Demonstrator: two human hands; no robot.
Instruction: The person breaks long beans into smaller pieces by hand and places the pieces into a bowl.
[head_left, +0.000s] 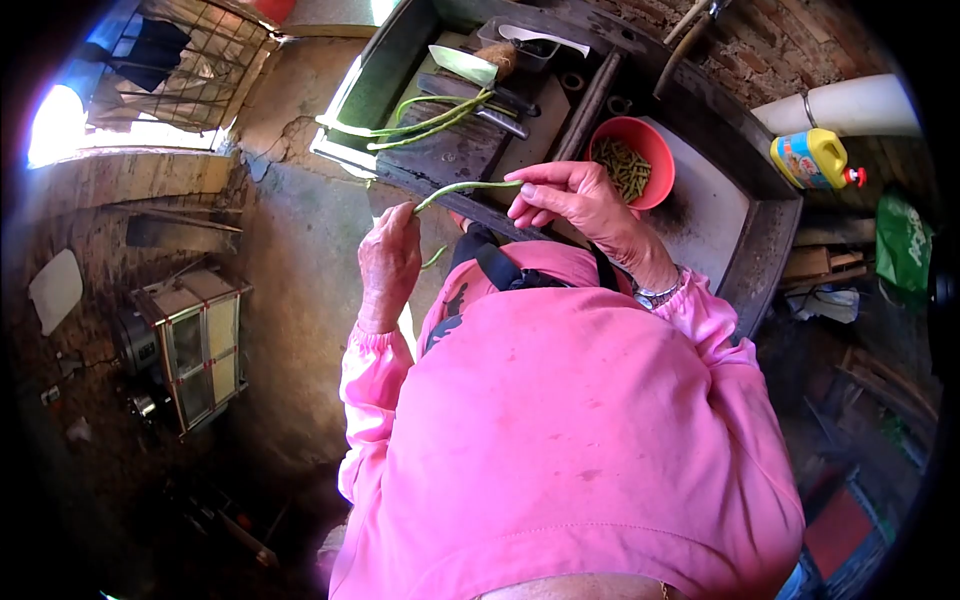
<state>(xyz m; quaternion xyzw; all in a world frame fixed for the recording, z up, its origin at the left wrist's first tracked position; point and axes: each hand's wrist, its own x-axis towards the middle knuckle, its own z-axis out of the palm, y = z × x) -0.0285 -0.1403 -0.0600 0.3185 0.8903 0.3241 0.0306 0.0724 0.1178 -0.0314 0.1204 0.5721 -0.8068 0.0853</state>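
A long green bean (455, 187) stretches between my two hands in front of the counter. My left hand (390, 258) is closed around it, with a lower stretch of the bean showing below the fist. At the bean's other end, my right hand (572, 198) pinches the tip between thumb and fingers. Several more long beans (425, 128) lie across a dark board (440, 165) beyond my left hand. Just past my right hand, a red bowl (660, 165) holds short pieces of bean (622, 170).
A cleaver (463, 65) and knives lie by the long beans, near a plastic container (530, 45). The bowl sits in a pale sink basin (705, 195) with dark raised edges. To the right stands a yellow bottle (810, 158); a framed cabinet (195, 345) is at the left.
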